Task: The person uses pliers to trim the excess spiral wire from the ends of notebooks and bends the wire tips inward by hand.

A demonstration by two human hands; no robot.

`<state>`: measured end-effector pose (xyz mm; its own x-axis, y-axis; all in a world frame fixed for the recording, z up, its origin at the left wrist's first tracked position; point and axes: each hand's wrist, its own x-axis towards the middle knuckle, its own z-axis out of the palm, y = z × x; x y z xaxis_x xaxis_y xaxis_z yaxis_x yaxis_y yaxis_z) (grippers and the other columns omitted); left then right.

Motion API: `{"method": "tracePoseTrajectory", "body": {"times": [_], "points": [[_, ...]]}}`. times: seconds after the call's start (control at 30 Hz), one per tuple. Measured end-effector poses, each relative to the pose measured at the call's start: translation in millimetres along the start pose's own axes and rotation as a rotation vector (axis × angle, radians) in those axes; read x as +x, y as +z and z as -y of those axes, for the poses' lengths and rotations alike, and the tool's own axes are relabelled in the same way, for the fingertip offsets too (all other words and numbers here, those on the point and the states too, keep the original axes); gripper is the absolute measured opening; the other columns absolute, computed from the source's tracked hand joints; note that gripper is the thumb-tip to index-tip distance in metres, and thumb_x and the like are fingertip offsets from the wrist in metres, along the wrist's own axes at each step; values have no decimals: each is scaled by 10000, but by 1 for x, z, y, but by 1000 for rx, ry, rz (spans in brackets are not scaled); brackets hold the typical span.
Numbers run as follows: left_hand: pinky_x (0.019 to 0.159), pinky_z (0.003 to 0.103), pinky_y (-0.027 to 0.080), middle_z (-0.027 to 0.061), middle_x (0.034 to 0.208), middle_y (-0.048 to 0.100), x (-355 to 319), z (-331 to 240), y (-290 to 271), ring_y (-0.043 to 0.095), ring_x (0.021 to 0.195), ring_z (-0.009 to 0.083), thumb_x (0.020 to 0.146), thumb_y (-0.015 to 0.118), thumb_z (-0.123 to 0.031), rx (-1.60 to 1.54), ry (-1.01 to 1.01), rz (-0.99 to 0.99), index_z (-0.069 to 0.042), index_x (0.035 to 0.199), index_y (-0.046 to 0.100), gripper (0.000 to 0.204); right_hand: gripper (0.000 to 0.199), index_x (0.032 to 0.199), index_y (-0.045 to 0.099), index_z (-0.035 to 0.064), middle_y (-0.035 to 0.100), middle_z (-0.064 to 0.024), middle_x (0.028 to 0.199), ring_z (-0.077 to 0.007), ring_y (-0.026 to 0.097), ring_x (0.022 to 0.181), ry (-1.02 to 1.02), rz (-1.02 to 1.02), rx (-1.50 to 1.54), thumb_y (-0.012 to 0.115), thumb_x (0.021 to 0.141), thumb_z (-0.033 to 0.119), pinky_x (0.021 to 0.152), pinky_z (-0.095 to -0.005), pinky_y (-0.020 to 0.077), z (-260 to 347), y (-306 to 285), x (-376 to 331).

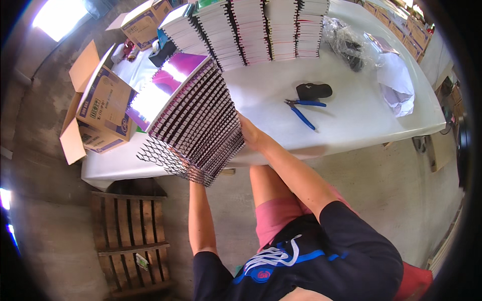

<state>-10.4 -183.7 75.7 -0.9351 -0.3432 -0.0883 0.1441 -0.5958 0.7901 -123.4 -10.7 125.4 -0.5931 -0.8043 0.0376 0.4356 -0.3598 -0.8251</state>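
Note:
Between my two hands I hold a thick stack of spiral-bound notebooks (193, 108), tilted, with rows of black coils facing me and a purple-pink cover on top. My right hand (249, 133) grips the stack's right side, its fingertips hidden behind it. At the lower end, my left hand (193, 173) supports the coils from below; the stack hides most of its fingers. An open cardboard box (108, 110) stands just left of the stack. Beyond the stack, tall piles of similar bound notebooks (246, 35) fill the back of the white-covered table (241, 80).
Blue-handled cutters (304, 113) lie open beside a black pouch (314, 91). Clear plastic wrap (346, 40) and a crumpled white bag (396, 88) sit at the table's right. Another carton (143, 25) is at the back left. A wooden pallet (133, 241) rests on the floor at left.

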Motion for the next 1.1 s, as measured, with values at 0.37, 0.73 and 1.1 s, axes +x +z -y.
{"method": "tracePoseTrajectory", "body": {"times": [0.37,0.73,1.1], "points": [[995,406,419,133,1275,528,17,-30,-8,535,1128,280,921,328,-536,9,-44,47,-16,1322,431,664,607,1447,234,55,405,-125,1401,-205,432,1247,-103,265,-555,453,901,203,1073,-366,300,-12,-74,-8],[988,412,427,131,1268,536,40,-56,-14,538,1129,278,933,339,-487,-8,-101,127,-18,1308,450,611,498,1101,599,126,667,-99,983,-254,607,1005,-94,-368,-1308,772,647,240,1093,-545,192,-13,-7,-77],[981,418,435,128,1262,543,42,-62,-17,541,1130,277,944,351,-438,-12,-124,151,-20,1294,468,558,386,968,645,89,677,-100,794,-272,646,790,-344,-413,-1208,769,605,136,1041,-470,338,-35,-22,-55]]}}
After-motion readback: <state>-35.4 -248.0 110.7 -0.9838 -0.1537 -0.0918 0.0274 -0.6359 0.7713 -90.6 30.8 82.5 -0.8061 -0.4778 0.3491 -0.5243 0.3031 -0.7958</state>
